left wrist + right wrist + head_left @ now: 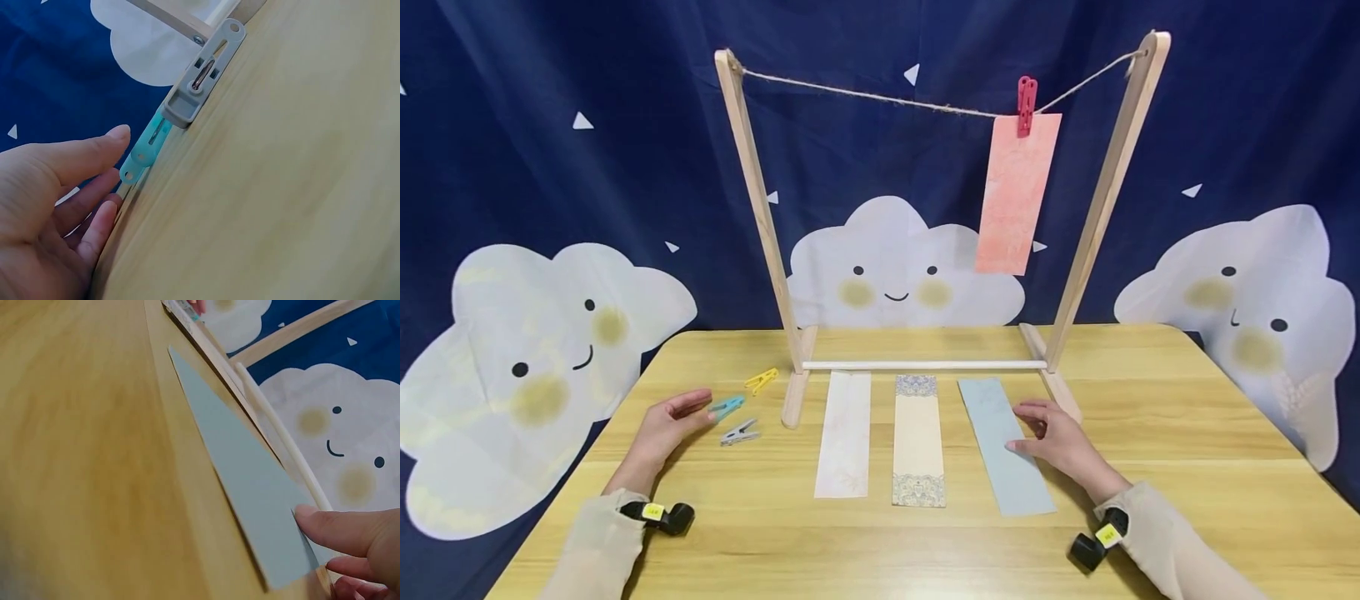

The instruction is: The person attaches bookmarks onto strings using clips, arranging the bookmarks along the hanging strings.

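My right hand (pixel 1060 442) is at the right edge of a light blue paper strip (pixel 1006 467). In the right wrist view its thumb lies on the strip (pixel 240 481) and the other fingers are at the edge, pinching it; the paper bends slightly there. My left hand (pixel 666 425) is beside a teal clothespin (pixel 727 407), thumb and fingers around its near end. In the left wrist view a gap shows between the thumb and the teal clothespin (pixel 147 147). A grey clothespin (pixel 741 432) and a yellow clothespin (pixel 762 381) lie close by.
A wooden frame (pixel 1105 217) with a twine line (pixel 865 96) stands at the back. A red clothespin (pixel 1026 104) holds a pink strip (pixel 1017 196) on the twine. A white strip (pixel 844 437) and a cream patterned strip (pixel 918 442) lie on the wooden table (pixel 760 533).
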Action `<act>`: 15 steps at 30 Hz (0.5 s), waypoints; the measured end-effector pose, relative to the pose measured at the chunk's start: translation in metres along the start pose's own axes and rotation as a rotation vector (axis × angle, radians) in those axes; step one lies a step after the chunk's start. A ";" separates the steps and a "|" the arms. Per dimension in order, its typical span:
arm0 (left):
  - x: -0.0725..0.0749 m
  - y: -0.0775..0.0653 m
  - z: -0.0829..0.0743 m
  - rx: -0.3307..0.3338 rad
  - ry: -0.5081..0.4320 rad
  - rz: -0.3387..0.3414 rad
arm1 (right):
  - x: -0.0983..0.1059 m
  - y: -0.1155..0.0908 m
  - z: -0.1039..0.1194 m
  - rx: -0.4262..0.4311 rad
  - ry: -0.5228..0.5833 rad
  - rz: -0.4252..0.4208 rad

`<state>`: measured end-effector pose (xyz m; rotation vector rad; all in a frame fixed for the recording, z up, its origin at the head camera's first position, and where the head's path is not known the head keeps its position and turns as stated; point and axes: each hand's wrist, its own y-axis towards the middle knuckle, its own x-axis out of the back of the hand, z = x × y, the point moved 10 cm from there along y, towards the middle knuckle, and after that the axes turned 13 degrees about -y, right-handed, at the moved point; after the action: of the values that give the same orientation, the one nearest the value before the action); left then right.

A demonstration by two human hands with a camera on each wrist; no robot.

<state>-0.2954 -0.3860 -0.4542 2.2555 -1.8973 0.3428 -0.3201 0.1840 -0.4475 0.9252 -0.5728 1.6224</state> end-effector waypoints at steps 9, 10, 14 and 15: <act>-0.003 0.004 -0.002 -0.036 -0.005 0.012 | 0.000 -0.001 0.005 0.023 -0.010 -0.005; -0.003 0.005 -0.001 -0.039 -0.004 0.009 | 0.000 -0.001 0.005 0.023 -0.004 -0.005; -0.003 0.005 0.001 -0.043 0.014 0.009 | 0.000 -0.001 0.006 0.029 0.021 -0.007; -0.003 0.004 0.002 -0.042 0.021 0.011 | 0.000 -0.001 0.006 0.032 0.021 -0.008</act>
<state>-0.3001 -0.3846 -0.4568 2.2070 -1.8898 0.3234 -0.3176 0.1792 -0.4437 0.9317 -0.5290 1.6363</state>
